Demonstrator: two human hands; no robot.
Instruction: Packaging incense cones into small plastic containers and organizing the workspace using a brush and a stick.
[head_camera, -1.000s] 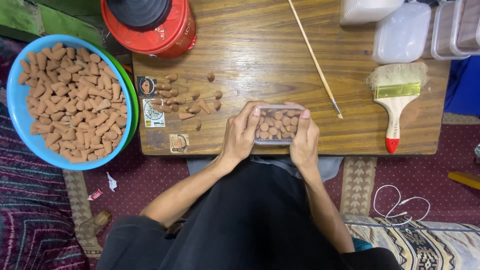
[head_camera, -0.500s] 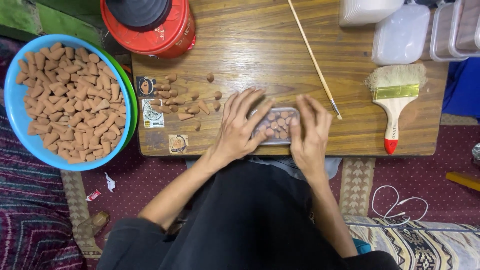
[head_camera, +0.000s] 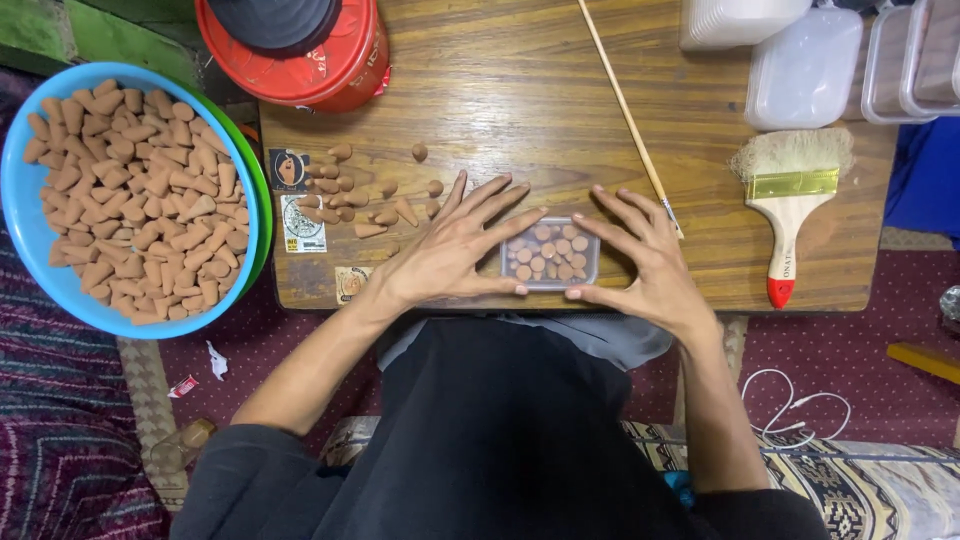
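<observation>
One head-worn camera — looking straight down, close over the wooden table.

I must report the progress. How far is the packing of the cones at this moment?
Done: the small clear box is full of brown cones, standing upright. In hand: the left hand and right hand lie flat around it. Left: loose cones on the wooden table, and the blue bowl is full.

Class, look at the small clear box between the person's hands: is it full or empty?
Full. The small clear box shows brown cones packed in rows, round ends up, filling it from side to side. Left hand and right hand flank it.
</observation>
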